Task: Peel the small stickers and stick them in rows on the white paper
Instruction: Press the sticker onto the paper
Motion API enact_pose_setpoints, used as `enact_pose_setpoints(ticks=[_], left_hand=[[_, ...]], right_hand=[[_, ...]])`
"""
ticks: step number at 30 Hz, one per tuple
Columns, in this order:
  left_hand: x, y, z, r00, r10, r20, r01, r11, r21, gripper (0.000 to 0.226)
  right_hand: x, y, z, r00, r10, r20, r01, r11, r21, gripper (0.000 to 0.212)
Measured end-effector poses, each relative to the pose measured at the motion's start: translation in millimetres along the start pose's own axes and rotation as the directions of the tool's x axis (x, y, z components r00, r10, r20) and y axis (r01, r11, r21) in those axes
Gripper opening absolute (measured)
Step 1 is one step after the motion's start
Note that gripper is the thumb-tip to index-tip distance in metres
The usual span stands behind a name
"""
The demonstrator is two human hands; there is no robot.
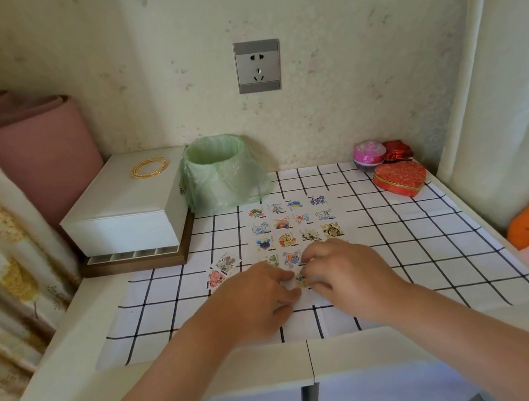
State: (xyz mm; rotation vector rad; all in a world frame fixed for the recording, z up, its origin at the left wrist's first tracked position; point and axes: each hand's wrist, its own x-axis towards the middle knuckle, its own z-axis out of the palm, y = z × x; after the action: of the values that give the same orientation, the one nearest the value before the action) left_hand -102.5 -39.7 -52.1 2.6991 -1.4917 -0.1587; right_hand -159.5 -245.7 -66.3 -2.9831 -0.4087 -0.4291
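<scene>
Checked cloth (402,247) on counter: matt woven fabric. Bin liner (221,179): thin, crinkled, translucent green plastic. White box (124,201): smooth, matt. Heart box (399,177): red, satin sheen. Stickers (285,240): printed paper.

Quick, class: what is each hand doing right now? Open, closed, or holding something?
Left hand: pinches the small sticker at its left edge.
Right hand: pinches the same sticker at its right edge.

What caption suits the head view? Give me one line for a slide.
The left hand and right hand pinch a small sticker over white paper already bearing three full sticker rows.
</scene>
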Motion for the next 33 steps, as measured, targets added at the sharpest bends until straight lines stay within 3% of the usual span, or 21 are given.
enact_pose_setpoints(ticks=[4, 7, 10, 17, 21, 24, 27, 30, 33], left_hand=[[3, 0, 12, 0.997, -0.013, -0.082, 0.010, 0.999, -0.042, 0.039], [3, -3, 24, 0.977, -0.027, -0.213, 0.004, 0.995, -0.104, 0.048], [0, 1, 28, 0.949, -0.072, -0.308, 0.026, 0.989, -0.149, 0.041], [-1, 16, 32, 0.912, -0.142, -0.384, 0.083, 0.983, -0.165, 0.041], [-6, 28, 33, 0.980, -0.135, -0.144, 0.119, 0.987, -0.112, 0.078], [-9, 29, 36, 0.991, -0.131, -0.035, 0.131, 0.991, -0.001, 0.086], [-10, 32, 36, 0.988, -0.151, 0.002, 0.151, 0.988, 0.025, 0.088], [-9, 35, 36, 0.987, -0.160, -0.005, 0.160, 0.987, 0.032, 0.092], [-8, 35, 35, 0.986, -0.166, 0.000, 0.166, 0.986, 0.036, 0.091]], right_hand=[[-11, 0, 6, 0.993, -0.117, -0.028, 0.114, 0.989, -0.099, 0.023], [-19, 4, 7, 0.996, -0.090, -0.018, 0.089, 0.995, -0.042, 0.029], [-23, 6, 11, 0.999, -0.037, -0.023, 0.039, 0.997, 0.068, 0.025], [-30, 3, 13, 1.000, -0.014, -0.001, 0.014, 0.992, 0.127, 0.036], [-36, -1, 12, 0.999, -0.026, 0.045, 0.022, 0.996, 0.087, 0.043], [-40, -1, 8, 0.995, -0.011, 0.102, 0.002, 0.996, 0.086, 0.051], [-43, -5, 4, 0.976, 0.015, 0.218, -0.027, 0.998, 0.050, 0.056], [-47, -10, 3, 0.943, 0.019, 0.332, -0.019, 1.000, -0.005, 0.075], [-46, -10, -1, 0.927, 0.008, 0.374, 0.004, 1.000, -0.030, 0.069]])
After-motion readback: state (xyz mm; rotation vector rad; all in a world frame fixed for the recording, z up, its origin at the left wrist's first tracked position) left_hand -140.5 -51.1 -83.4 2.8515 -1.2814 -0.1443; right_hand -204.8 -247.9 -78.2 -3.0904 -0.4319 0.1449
